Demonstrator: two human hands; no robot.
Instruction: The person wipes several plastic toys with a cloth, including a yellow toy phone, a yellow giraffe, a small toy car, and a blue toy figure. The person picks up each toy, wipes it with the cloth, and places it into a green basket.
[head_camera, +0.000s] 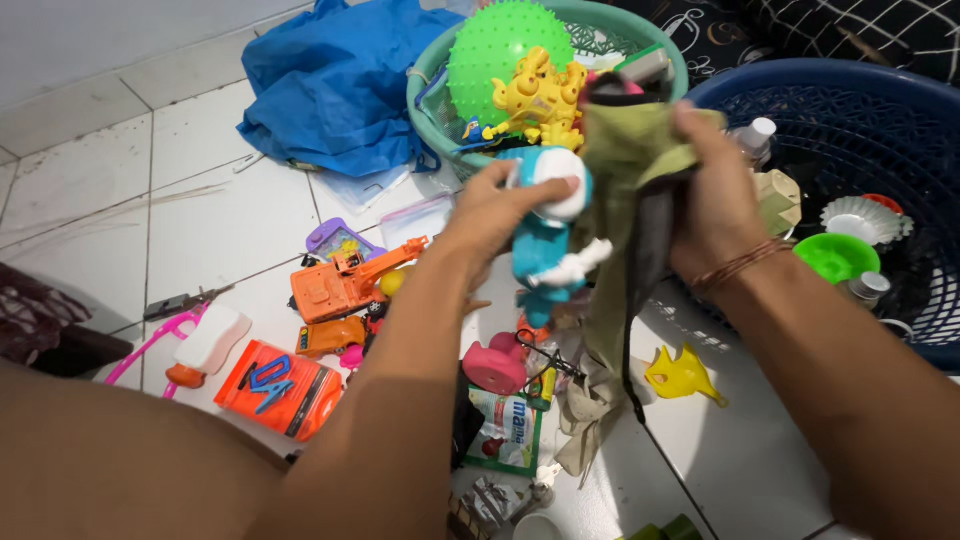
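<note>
Inside green basket (430, 75): spiky ball (495, 45); left fingers (520, 190) clamp doll (545, 235), right fingers (695, 130) cloth (625, 150)

Upright blue-white toy figure (545, 235), hanging olive cloth (620, 170)

Blurred: blue and white toy figure (545, 235), gripped by the left hand (495, 215), shape hard to make out. Partly hidden: right hand (715, 200), fingertips buried in the olive cloth (625, 170); pink toy (495, 365) behind the left forearm; green spiky ball (500, 45) behind the yellow toy (540, 100). Cut off by the picture's edge: blue basket (880, 100) on the right, green object (670, 530) at the bottom, dark fabric (40, 325) on the left. Too small to tell: bits inside the blue basket.
</note>
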